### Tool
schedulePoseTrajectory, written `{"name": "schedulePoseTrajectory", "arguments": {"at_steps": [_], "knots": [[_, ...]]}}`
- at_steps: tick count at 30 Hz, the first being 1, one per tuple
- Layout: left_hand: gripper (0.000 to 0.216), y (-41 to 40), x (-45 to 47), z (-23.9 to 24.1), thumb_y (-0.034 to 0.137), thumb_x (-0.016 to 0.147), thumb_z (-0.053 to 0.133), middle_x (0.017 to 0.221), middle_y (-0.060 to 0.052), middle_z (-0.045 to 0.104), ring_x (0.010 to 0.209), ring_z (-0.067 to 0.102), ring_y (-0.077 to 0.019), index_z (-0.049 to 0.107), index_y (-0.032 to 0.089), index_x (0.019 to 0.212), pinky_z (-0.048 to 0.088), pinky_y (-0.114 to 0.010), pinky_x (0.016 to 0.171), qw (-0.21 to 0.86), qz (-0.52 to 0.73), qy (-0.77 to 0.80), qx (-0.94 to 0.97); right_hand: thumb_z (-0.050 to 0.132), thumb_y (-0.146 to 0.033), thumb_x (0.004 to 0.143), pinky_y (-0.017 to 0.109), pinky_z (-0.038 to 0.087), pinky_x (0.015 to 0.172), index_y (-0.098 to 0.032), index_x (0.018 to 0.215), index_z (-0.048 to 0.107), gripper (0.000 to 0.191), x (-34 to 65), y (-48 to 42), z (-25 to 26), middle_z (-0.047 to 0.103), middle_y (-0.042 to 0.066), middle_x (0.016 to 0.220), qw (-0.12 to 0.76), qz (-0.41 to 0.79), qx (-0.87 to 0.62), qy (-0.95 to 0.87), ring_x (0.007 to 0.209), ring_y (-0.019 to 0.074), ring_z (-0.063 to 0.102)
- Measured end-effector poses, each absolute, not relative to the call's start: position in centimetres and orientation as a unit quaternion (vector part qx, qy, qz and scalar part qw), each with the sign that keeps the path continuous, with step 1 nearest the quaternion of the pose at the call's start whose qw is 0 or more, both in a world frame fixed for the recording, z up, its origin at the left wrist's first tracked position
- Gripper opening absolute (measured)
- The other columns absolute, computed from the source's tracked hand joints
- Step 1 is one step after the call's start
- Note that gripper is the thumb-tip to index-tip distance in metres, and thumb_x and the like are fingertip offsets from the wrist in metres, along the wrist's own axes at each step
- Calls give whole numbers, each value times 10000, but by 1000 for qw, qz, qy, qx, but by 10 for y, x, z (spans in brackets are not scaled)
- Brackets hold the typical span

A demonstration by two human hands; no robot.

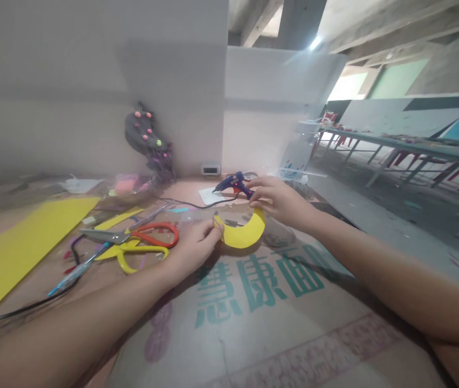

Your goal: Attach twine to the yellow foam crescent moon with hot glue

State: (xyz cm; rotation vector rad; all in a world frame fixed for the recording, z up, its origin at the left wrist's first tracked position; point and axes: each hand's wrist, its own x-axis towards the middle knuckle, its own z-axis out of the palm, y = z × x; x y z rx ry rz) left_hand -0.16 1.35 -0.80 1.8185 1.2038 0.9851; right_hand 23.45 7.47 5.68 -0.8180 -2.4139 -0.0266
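A yellow crescent-shaped piece (242,235), apparently foam or card, is held up between my two hands above the printed sack. My left hand (201,241) pinches its left tip between thumb and fingers. At the right tip, my right hand (278,198) has its thumb and a finger on the crescent, the other fingers loosely bent. Just behind lies a blue glue gun (232,184), its nozzle pointing left over a white paper piece (211,196). Scissors (132,237) with one red and one yellow handle rest left of my left hand.
A yellow sheet (22,242) covers the table's left side. A pen (79,269) and a black cable (22,308) lie near the scissors. At the back stand a dark curved ornament with coloured dots (145,132) and a small display box (210,169). The printed sack (278,334) spreads in front.
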Motion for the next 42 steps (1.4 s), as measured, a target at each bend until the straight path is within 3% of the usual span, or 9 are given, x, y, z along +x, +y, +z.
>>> {"name": "schedulePoseTrajectory", "arguments": {"at_steps": [11, 13, 15, 18, 21, 27, 32, 38, 42], "knots": [[367, 16, -3, -11, 463, 941, 417, 677, 17, 548, 623, 498, -133, 521, 188, 722, 353, -239, 551, 374, 377, 460, 712, 542, -391, 884, 419, 493, 921, -221, 760, 557, 211, 261, 87, 81, 736, 56, 958, 512, 507, -390, -573, 972, 216, 674], [360, 16, -3, -11, 454, 943, 415, 666, 20, 543, 626, 497, -133, 526, 189, 727, 357, -241, 561, 376, 382, 455, 711, 568, -324, 880, 350, 524, 804, -231, 712, 498, 205, 271, 88, 91, 667, -9, 704, 569, 514, -385, -515, 700, 154, 652], [359, 16, -3, -11, 446, 946, 414, 667, 21, 541, 638, 498, -133, 532, 187, 727, 362, -241, 577, 375, 386, 454, 710, 592, -289, 880, 274, 493, 625, -237, 700, 487, 215, 282, 89, 102, 448, -73, 497, 605, 488, -375, -505, 434, 97, 438], [356, 16, -3, -10, 442, 942, 426, 697, 20, 550, 658, 496, -127, 539, 181, 729, 365, -238, 594, 371, 385, 465, 706, 590, -330, 897, 248, 373, 462, -249, 701, 500, 231, 301, 89, 115, 242, -94, 457, 628, 413, -376, -542, 373, 90, 183], [358, 16, -2, -9, 449, 939, 433, 684, 25, 536, 626, 476, -117, 534, 176, 729, 350, -235, 566, 383, 381, 469, 698, 581, -377, 903, 240, 377, 471, -248, 719, 534, 229, 312, 90, 119, 307, -83, 478, 649, 313, -415, -556, 391, 85, 246], [359, 15, 1, -6, 446, 935, 435, 602, 42, 493, 536, 428, -100, 518, 173, 717, 308, -228, 494, 403, 382, 466, 689, 625, -234, 849, 241, 446, 549, -188, 638, 598, 218, 296, 84, 107, 572, -13, 540, 496, 138, -571, -639, 501, 99, 509], [354, 14, 1, -5, 440, 934, 436, 620, 33, 533, 539, 455, -99, 526, 170, 724, 317, -223, 488, 399, 376, 470, 692, 563, -156, 825, 275, 495, 674, -181, 874, 715, 161, 294, 89, 99, 722, 19, 715, 348, 169, -595, -705, 638, 141, 641], [339, 14, 0, -9, 446, 926, 442, 555, 51, 496, 483, 441, -103, 505, 183, 721, 310, -228, 467, 410, 379, 473, 681, 509, -492, 875, 261, 382, 563, -180, 735, 720, 402, 292, 99, 81, 688, 32, 643, 185, 13, -620, -762, 625, 174, 607], [346, 15, -1, -10, 426, 933, 411, 543, 51, 483, 475, 427, -106, 496, 185, 701, 309, -232, 466, 418, 392, 468, 673, 457, -390, 916, 267, 443, 702, -219, 1052, 720, 341, 277, 99, 61, 746, 47, 963, 156, 6, -574, -804, 860, 208, 662]]}}
